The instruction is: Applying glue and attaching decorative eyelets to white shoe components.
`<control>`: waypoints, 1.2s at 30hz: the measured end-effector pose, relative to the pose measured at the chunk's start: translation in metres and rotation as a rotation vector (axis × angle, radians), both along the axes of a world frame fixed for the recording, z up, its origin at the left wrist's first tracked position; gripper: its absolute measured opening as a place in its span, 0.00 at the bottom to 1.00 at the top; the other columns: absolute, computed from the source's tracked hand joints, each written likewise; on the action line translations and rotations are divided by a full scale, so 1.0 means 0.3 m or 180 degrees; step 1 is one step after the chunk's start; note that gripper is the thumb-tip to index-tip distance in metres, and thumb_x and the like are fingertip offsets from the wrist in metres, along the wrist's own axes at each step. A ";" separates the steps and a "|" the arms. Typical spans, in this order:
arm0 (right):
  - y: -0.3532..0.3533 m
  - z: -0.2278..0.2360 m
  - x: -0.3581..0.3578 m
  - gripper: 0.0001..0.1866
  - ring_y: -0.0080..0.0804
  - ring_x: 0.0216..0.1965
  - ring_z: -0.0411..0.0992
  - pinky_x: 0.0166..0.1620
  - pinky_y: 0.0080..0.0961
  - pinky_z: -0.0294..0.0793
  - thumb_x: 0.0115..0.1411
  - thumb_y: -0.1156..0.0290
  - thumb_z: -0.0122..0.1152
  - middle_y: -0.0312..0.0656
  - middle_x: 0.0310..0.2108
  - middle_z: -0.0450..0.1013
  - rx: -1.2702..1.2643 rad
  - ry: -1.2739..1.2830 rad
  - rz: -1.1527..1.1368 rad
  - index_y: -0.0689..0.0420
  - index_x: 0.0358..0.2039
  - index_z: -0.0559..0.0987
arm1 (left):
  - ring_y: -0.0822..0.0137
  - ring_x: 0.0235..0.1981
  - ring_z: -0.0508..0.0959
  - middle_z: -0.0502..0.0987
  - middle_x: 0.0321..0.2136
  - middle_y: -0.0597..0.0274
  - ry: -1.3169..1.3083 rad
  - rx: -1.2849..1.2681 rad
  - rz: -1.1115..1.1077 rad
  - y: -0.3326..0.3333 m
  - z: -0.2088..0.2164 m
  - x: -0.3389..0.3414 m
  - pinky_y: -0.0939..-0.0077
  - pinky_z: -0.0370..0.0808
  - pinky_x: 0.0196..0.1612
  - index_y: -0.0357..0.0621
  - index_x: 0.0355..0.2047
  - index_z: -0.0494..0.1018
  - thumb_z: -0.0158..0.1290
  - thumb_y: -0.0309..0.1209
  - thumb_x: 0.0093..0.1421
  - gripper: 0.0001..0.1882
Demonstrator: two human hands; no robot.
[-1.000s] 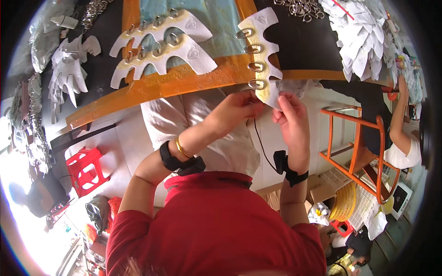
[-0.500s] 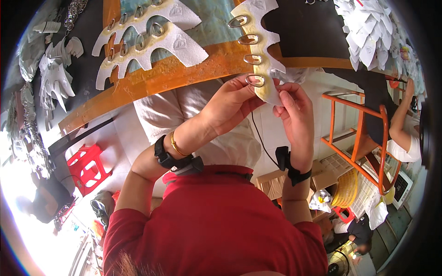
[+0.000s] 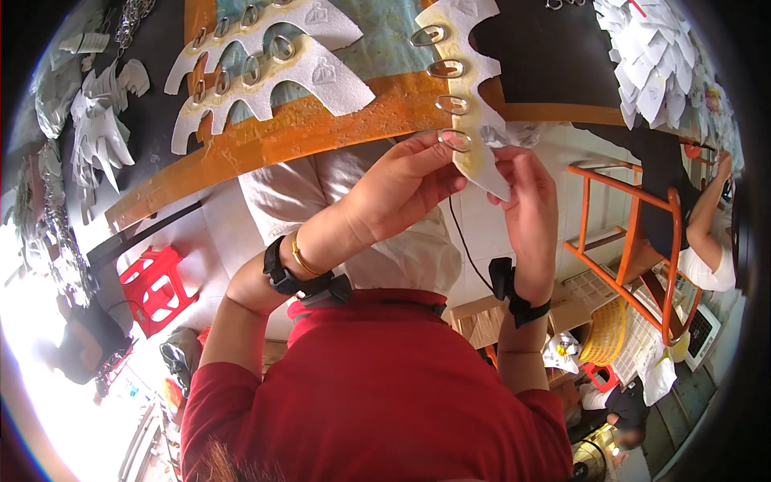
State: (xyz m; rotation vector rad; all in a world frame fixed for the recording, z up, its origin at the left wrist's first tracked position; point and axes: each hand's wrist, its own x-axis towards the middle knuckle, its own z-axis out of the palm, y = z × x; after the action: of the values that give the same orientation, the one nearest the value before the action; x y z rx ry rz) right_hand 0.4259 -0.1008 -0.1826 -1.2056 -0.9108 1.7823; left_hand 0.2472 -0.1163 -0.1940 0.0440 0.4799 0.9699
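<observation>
Left hand pinched on oval metal ring, right hand clamped on white comb-shaped foam strip, upper centre of frame over orange-edged table; best kept steady, strip supported close behind ring

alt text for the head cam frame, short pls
Two bare hands, the left hand and right hand, pinch the lower end of a white foam strip set with oval metal rings at the edge of an orange-rimmed table. Two similar strips lie on the table.
</observation>
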 end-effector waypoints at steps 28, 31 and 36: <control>0.049 0.043 -0.064 0.05 0.14 0.19 0.61 0.19 0.12 0.58 0.56 0.75 0.56 0.30 0.23 0.69 0.1771 -0.1805 -0.0916 0.61 0.32 0.76 | 0.76 0.31 0.74 0.76 0.31 0.66 0.1355 0.0121 0.0951 -0.041 0.017 0.022 0.80 0.73 0.40 0.37 0.32 0.76 0.53 0.32 0.57 0.09; 0.024 0.095 -0.093 0.05 0.13 0.19 0.61 0.19 0.12 0.56 0.53 0.78 0.59 0.30 0.22 0.68 0.2617 -0.2483 -0.0432 0.59 0.31 0.78 | 0.72 0.36 0.75 0.76 0.35 0.61 0.1693 0.0415 0.0934 -0.050 -0.013 0.029 0.75 0.73 0.43 0.37 0.37 0.74 0.49 0.29 0.60 0.09; 0.017 0.083 -0.162 0.04 0.18 0.18 0.62 0.20 0.16 0.60 0.50 0.77 0.62 0.35 0.20 0.69 0.2476 -0.2385 -0.0096 0.60 0.28 0.77 | 0.74 0.37 0.74 0.76 0.34 0.61 0.1709 0.0617 0.1148 -0.038 0.006 0.055 0.78 0.73 0.43 0.34 0.37 0.74 0.48 0.30 0.61 0.11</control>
State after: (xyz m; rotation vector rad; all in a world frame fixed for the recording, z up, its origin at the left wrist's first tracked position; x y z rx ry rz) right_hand 0.3773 -0.0957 -0.1578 -1.3131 -1.7766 0.7463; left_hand 0.2636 -0.1276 -0.1921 0.4120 0.9058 1.3627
